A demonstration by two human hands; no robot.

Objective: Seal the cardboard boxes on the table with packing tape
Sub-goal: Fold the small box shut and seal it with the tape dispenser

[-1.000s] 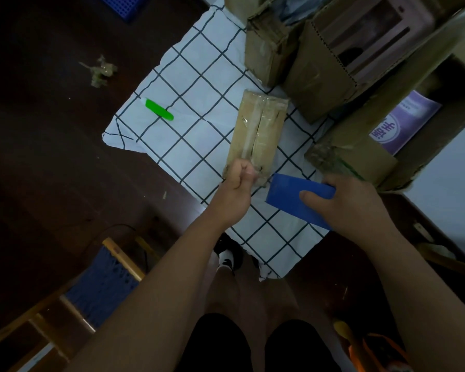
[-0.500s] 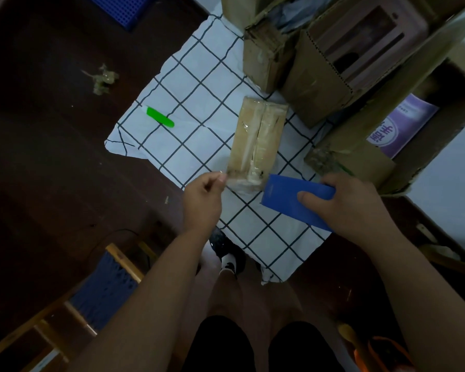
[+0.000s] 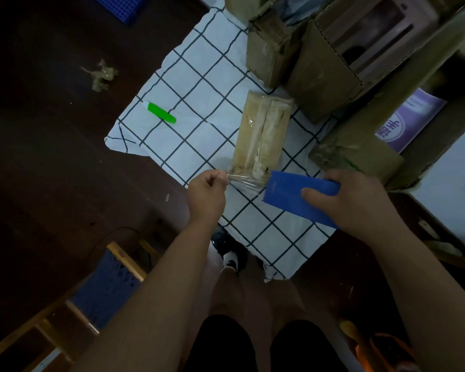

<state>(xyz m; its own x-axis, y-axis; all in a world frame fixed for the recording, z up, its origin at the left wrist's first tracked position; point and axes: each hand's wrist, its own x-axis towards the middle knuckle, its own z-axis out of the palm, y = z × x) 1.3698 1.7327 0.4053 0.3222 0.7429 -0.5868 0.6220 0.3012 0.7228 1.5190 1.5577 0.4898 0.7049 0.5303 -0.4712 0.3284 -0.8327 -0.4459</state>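
On the checked cloth (image 3: 199, 103) over a dark table (image 3: 51, 157), left hand (image 3: 206, 196) pinches clear tape (image 3: 243, 181); right hand (image 3: 360, 202) grips a blue dispenser (image 3: 287, 194).

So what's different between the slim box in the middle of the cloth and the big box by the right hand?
The slim box lies flat and closed, clear tape along its seam; the big box gapes open, a purple package inside. The slim one is much smaller and paler; the big one looks scuffed at its corner. Both are brown cardboard on the checked cloth.
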